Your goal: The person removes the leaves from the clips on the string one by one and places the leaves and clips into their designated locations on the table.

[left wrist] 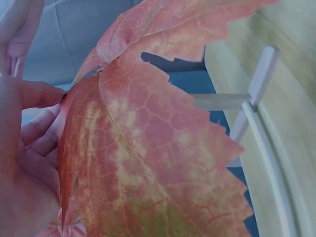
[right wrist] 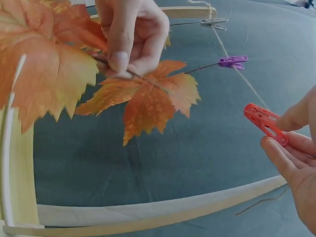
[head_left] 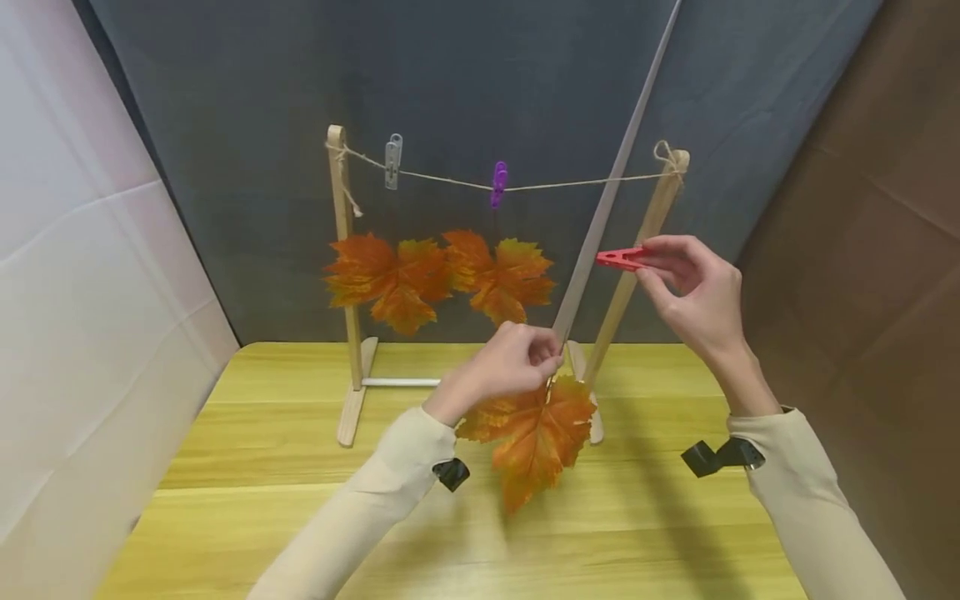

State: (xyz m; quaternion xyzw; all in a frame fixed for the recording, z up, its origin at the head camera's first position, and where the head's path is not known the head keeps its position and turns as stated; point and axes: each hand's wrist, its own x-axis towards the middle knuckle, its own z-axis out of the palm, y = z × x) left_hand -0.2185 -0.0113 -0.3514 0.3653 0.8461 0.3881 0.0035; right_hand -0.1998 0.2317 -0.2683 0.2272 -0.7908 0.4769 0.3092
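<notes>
My left hand point(head_left: 517, 358) pinches the thin stem of an orange maple leaf point(head_left: 542, 437), which hangs down over the table in front of the frame. In the left wrist view this leaf point(left wrist: 148, 148) fills the middle, beside the fingers. Up at the right, my right hand point(head_left: 693, 292) pinches a red clothespin point(head_left: 619, 259) by its handle end, its nose pointing left. The string point(head_left: 577, 185) runs above both hands. On it sit a clear clothespin point(head_left: 392, 162) and a purple clothespin point(head_left: 499, 185). Below them hang two more maple leaves, the left leaf point(head_left: 401, 279) and the middle leaf point(head_left: 498, 275).
The wooden frame's left post point(head_left: 341, 200) and right post point(head_left: 637, 250) stand on flat feet on the wood-grain table point(head_left: 262, 467). A white rod point(head_left: 401, 382) joins them low down. Dark cloth point(head_left: 487, 75) hangs behind, with pale and brown cloths at the sides.
</notes>
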